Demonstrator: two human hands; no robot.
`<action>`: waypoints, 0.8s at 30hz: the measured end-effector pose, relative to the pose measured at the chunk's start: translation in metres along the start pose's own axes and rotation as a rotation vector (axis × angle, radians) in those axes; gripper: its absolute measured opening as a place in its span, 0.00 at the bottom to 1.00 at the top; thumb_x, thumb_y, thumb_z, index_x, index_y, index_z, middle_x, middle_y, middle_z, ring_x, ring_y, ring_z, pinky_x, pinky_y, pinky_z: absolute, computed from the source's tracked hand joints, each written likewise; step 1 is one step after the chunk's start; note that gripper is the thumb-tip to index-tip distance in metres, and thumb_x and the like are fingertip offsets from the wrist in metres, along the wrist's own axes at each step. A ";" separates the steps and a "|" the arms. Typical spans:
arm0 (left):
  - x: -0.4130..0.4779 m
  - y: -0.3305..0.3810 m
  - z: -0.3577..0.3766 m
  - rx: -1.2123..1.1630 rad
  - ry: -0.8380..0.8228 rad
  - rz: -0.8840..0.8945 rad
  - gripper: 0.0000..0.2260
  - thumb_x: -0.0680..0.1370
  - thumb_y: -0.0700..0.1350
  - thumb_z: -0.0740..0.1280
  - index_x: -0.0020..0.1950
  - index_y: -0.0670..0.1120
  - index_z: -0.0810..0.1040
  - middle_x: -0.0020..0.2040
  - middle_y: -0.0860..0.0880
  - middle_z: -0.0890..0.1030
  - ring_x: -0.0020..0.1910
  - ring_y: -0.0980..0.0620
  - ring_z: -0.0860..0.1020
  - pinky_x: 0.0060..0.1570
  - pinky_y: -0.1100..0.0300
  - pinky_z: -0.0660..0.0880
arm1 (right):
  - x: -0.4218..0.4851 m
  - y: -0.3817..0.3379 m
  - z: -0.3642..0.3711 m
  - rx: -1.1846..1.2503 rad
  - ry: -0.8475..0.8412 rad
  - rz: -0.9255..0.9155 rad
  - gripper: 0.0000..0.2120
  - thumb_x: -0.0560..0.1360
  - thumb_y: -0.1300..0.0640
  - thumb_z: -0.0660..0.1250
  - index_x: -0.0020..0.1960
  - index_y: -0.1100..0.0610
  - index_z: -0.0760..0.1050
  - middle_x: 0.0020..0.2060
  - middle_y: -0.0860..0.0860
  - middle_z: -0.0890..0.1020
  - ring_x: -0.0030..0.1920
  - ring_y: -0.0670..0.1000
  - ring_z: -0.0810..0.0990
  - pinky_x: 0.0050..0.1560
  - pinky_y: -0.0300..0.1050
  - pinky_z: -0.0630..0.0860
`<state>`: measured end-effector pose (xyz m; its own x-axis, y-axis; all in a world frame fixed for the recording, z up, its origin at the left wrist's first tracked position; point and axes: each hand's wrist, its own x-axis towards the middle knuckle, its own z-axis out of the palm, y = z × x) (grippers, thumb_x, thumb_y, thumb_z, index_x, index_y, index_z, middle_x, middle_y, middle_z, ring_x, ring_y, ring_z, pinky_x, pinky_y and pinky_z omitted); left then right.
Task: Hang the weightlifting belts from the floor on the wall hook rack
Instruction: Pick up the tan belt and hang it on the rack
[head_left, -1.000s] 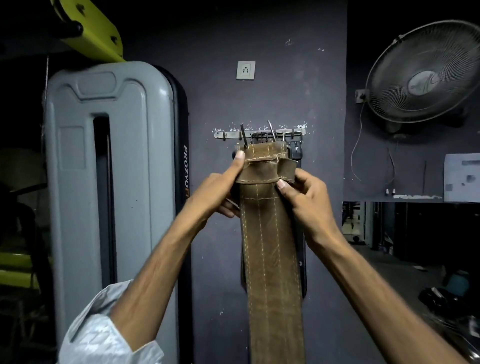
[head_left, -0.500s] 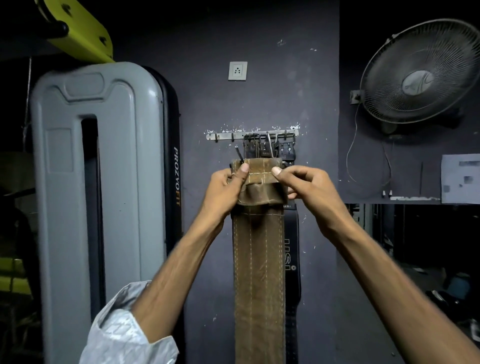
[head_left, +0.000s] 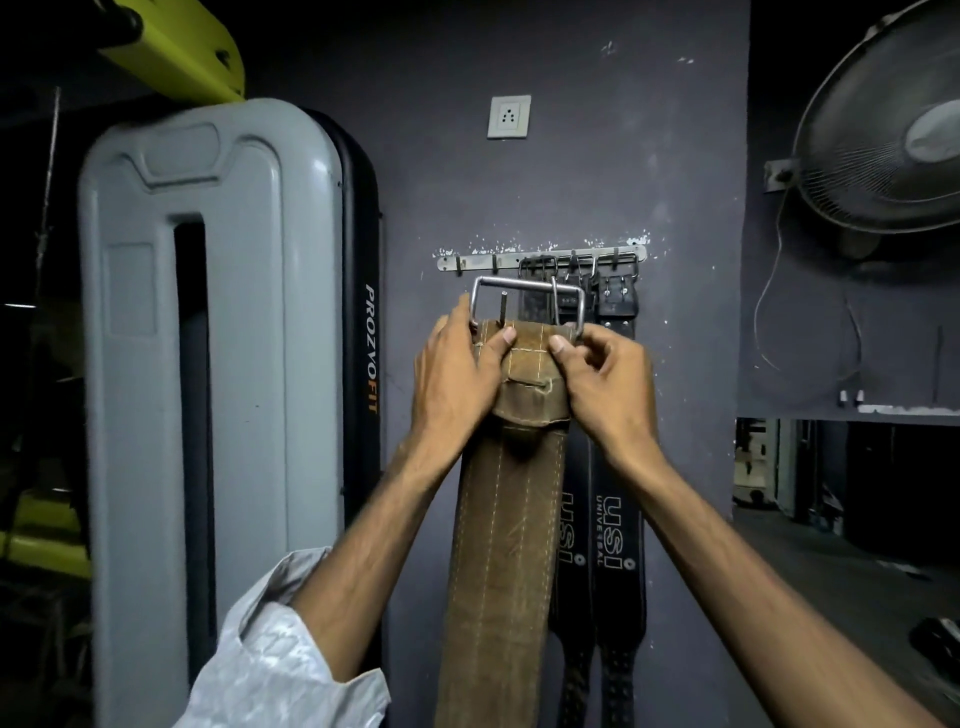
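Two black leather belts (head_left: 608, 467) already hang at the right end of the metal wall hook rack (head_left: 540, 259) while my left hand (head_left: 457, 382) and right hand (head_left: 605, 384) pinch the brown stitched leather belt (head_left: 506, 545) just below it, whose steel buckle (head_left: 527, 301) next needs lifting onto a free hook.

Belt (head_left: 501, 545): brown, pale stitch lines. Hung belts (head_left: 618, 519): black, white lettering. Wall (head_left: 571, 182): dark grey-purple.
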<state>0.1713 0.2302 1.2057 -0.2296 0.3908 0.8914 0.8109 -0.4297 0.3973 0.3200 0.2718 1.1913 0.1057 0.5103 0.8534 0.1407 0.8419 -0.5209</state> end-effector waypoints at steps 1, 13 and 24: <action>0.007 -0.010 0.005 -0.011 0.043 0.015 0.28 0.81 0.54 0.66 0.77 0.44 0.67 0.57 0.46 0.79 0.55 0.49 0.78 0.50 0.60 0.70 | 0.005 0.003 0.010 -0.031 0.029 -0.027 0.06 0.79 0.55 0.70 0.44 0.56 0.81 0.30 0.47 0.77 0.32 0.46 0.74 0.35 0.47 0.76; 0.103 -0.108 0.064 -0.025 0.099 0.093 0.31 0.81 0.56 0.65 0.80 0.48 0.60 0.51 0.49 0.71 0.45 0.57 0.70 0.36 0.74 0.65 | 0.076 0.057 0.108 -0.069 0.293 -0.158 0.24 0.77 0.54 0.73 0.71 0.54 0.76 0.37 0.43 0.83 0.36 0.40 0.81 0.46 0.45 0.83; 0.188 -0.185 0.147 -0.156 0.174 0.091 0.27 0.77 0.58 0.70 0.74 0.50 0.73 0.52 0.51 0.79 0.46 0.55 0.74 0.42 0.66 0.67 | 0.164 0.147 0.159 -0.093 0.273 -0.199 0.24 0.75 0.55 0.75 0.69 0.53 0.76 0.38 0.46 0.85 0.40 0.45 0.85 0.49 0.53 0.84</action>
<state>0.0572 0.5029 1.2680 -0.2595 0.2044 0.9439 0.7427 -0.5825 0.3303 0.2020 0.5067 1.2572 0.3249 0.2613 0.9089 0.2731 0.8942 -0.3547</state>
